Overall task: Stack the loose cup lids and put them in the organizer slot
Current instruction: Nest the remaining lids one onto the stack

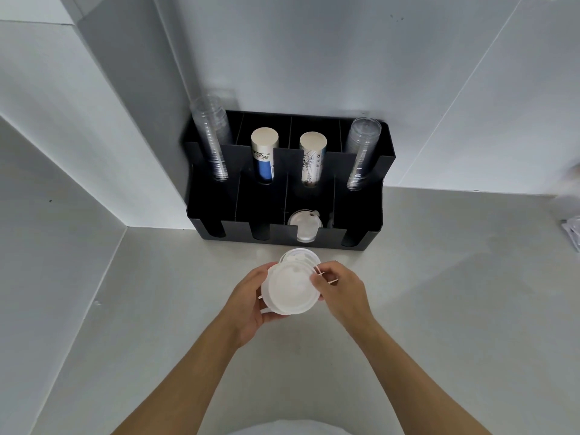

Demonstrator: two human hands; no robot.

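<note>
A bunch of white plastic cup lids (290, 287) is held above the counter, just in front of the black organizer (279, 235). My left hand (251, 301) cups the bunch from below and from the left. My right hand (340, 290) pinches the lids at their right edge. The lids overlap unevenly, and one sticks out at the back. Inside the organizer's third front slot lies a stack of clear lids (304, 226). The other front slots look dark; I cannot tell what they hold.
The organizer stands against the wall in a corner. Its back row holds two stacks of clear cups (212, 139) (361, 152) and two stacks of paper cups (263, 152) (312, 158). Something white and blurred lies at the counter's right edge (572, 230).
</note>
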